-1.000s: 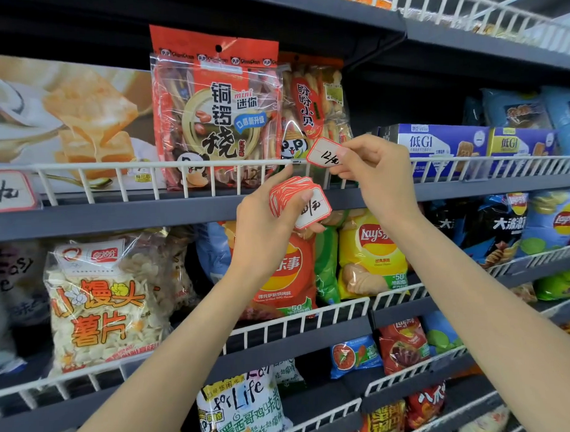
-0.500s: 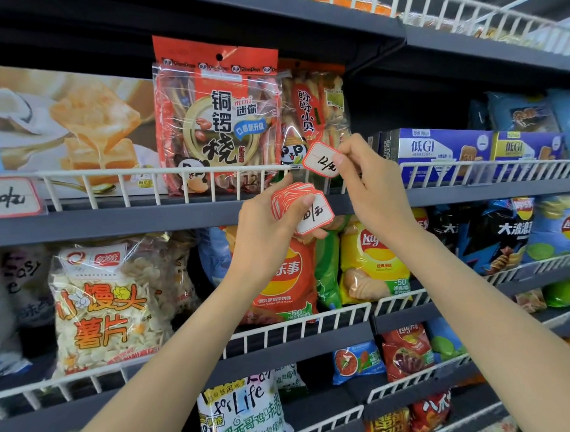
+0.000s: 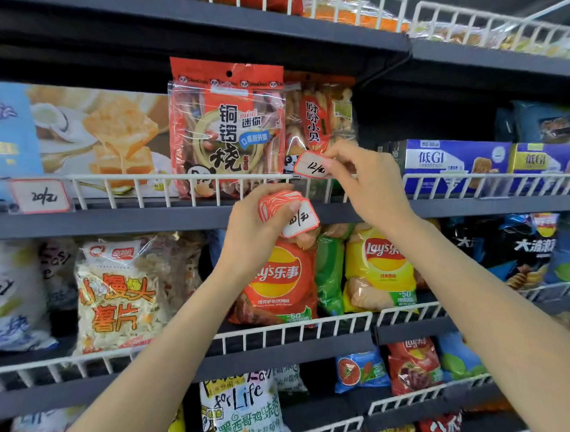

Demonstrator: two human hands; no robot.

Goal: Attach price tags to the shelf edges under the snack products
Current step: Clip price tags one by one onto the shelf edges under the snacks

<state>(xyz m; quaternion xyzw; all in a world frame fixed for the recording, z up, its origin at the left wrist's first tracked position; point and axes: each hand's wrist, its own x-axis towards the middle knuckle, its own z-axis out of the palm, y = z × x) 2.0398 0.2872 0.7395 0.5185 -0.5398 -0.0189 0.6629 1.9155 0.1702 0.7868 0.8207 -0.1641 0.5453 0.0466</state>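
My right hand (image 3: 366, 184) pinches a white price tag with a red border (image 3: 312, 166) against the white wire rail (image 3: 146, 180) of the upper shelf, below the red snack bag (image 3: 229, 127) and the clear bag beside it (image 3: 322, 117). My left hand (image 3: 261, 232) grips a stack of red-edged tags (image 3: 286, 212) just below, in front of the grey shelf edge (image 3: 116, 220). Another tag (image 3: 40, 196) hangs on the rail at far left.
Blue biscuit boxes (image 3: 453, 163) stand to the right on the same shelf. Crisp bags (image 3: 279, 277) and a bag of white snacks (image 3: 118, 296) fill the shelf below. More packets sit on lower shelves behind wire rails (image 3: 294, 325).
My right hand has brought its tag slightly down and left onto the wire rail. My left hand with the stack stays just below it. The view has shifted a little.
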